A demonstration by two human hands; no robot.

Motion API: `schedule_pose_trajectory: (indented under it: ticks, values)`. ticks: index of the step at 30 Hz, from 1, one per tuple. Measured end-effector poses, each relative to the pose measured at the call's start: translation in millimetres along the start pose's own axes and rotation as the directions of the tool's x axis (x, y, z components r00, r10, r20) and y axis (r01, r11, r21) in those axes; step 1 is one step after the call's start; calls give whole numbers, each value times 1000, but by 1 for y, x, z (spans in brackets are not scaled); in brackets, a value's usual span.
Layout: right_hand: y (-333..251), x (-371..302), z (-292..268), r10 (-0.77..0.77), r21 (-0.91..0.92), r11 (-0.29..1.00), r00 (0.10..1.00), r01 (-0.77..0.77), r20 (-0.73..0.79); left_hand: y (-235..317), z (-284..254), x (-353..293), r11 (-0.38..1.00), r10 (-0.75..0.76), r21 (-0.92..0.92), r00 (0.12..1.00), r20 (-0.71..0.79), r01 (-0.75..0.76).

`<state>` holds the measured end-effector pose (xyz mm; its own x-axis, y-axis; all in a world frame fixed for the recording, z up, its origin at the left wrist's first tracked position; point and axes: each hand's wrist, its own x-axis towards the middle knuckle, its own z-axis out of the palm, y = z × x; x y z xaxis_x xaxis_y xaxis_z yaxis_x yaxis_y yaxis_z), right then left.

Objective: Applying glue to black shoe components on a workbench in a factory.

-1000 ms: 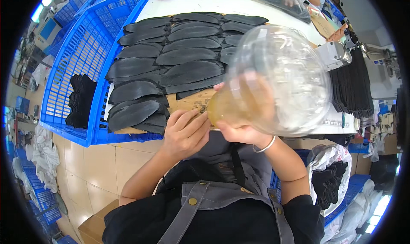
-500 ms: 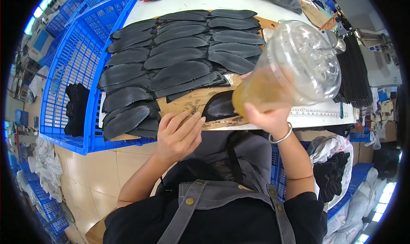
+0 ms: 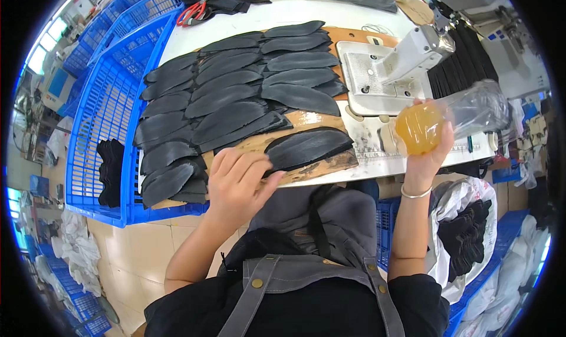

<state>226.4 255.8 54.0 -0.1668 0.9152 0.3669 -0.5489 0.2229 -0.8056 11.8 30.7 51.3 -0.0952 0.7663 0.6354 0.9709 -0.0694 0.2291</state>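
Note:
A clear plastic bottle (image 3: 420, 128) with yellow-orange liquid in its round end is gripped in my right hand (image 3: 435, 151). It is tilted onto its side over the right part of the table, its clear part pointing right. My left hand (image 3: 237, 181) is at the left end of a single black curved piece (image 3: 309, 148), thumb apart from the bent fingers. Whether the fingertips touch that piece I cannot tell. The piece lies on a stained tan board (image 3: 321, 171) near the front edge. Behind it, overlapping black curved pieces (image 3: 230, 106) lie in rows.
A white sewing machine (image 3: 407, 57) stands at the back right, beside hanging black strips (image 3: 463, 60). Blue crates (image 3: 127, 187) flank the table's left side. Red-handled scissors (image 3: 193, 11) lie at the back. A white bag (image 3: 466, 237) of black pieces sits low on the right.
My right hand has carried the bottle rightward, away from above the single black piece, which is now fully uncovered. My left hand has shifted slightly left, with its thumb spread.

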Motion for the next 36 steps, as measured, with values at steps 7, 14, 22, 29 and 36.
schedule_pose_trajectory:
  ticks: [7, 14, 22, 29, 36]
  values:
    - [35, -20, -22, 394, 535, 738, 906, -411, 154, 20, 36, 67, 982, 26, -188, 954, 299, 32]
    - [37, -21, -24, 381, 423, 800, 905, -426, 191, 24, 60, 84, 991, 44, -135, 889, 455, 20]
    - [33, -22, -19, 384, 440, 790, 904, -427, 188, 23, 64, 71, 994, 83, -96, 954, 289, -58]
    - [33, -22, -17, 379, 424, 802, 907, -420, 182, 31, 64, 86, 993, 54, -121, 926, 374, -9]
    - [32, -22, -17, 376, 418, 803, 906, -424, 196, 21, 64, 78, 989, 90, -142, 950, 298, -49]
